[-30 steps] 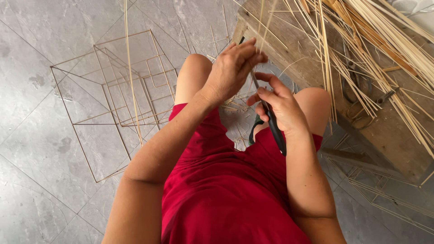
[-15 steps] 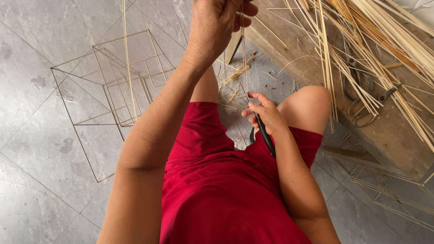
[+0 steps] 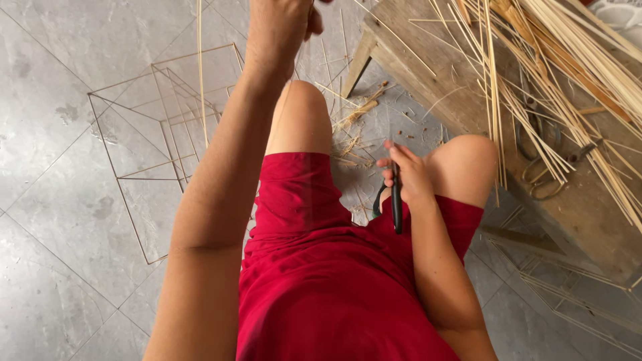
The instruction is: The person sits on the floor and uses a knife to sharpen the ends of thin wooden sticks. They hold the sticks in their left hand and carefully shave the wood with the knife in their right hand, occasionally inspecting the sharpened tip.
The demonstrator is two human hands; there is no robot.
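My left hand [image 3: 281, 27] is raised at the top edge with its fingers closed, and a thin pale strand seems to hang down from it. My right hand [image 3: 409, 175] rests between my knees, shut on a black-handled cutting tool [image 3: 396, 204] that points down towards my red shorts [image 3: 314, 267]. The tool's blades are hidden by my fingers. Both hands are well apart, the left far above the right.
A wooden bench [image 3: 428, 93] at the right carries a big bundle of thin bamboo sticks [image 3: 562, 80] and metal scissors [image 3: 545, 174]. A box-shaped frame of thin sticks [image 3: 160, 134] lies on the grey tiled floor at the left. Another frame [image 3: 575, 294] lies at the lower right. Straw scraps [image 3: 354, 124] litter the floor.
My left hand has risen from beside the right hand to the top of the view, drawing the strand up. My right hand has sunk lower with the tool.
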